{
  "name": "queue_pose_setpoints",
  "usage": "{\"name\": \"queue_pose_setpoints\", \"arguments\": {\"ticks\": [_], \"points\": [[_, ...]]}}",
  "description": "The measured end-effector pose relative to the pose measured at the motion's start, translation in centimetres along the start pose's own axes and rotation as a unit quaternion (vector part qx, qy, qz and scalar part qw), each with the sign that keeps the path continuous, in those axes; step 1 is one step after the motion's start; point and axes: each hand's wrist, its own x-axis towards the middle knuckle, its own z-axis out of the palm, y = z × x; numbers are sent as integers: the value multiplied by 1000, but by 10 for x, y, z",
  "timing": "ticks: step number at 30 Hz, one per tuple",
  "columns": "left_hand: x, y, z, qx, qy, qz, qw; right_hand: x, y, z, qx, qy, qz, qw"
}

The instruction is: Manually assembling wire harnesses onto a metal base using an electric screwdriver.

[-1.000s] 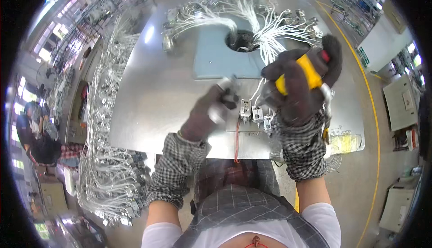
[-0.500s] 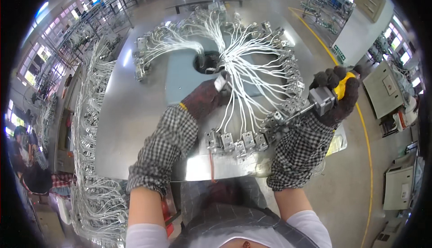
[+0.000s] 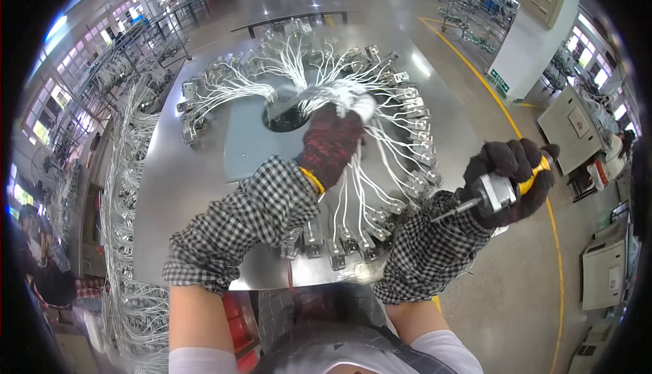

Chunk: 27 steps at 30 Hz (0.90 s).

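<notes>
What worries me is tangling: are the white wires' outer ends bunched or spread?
Spread: the white wires fan out to metal fittings across the table, though bunched at the left hand.

The metal table (image 3: 173, 197) leaves room at left — fanned white cables (image 3: 339, 94) bar the middle.

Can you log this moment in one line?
Left hand: at white wires, closure unclear | Right hand: holds yellow-handled tool | Metal table: wires fanned out

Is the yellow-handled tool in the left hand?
No, the right hand grips the yellow-handled tool, while the left hand is over at the white wires.
</notes>
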Motion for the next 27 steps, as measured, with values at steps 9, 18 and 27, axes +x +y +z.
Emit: {"name": "queue_pose_setpoints", "arguments": {"ticks": [9, 18, 27], "points": [[-54, 153, -38, 374, -121, 114, 912, -6, -14, 5, 67, 35, -51, 996], [-238, 310, -117, 194, 39, 112, 974, 8, -12, -32, 108, 35, 194, 974], [-533, 347, -135, 113, 519, 213, 820, 37, 11, -93, 178, 179, 257, 933]]}}
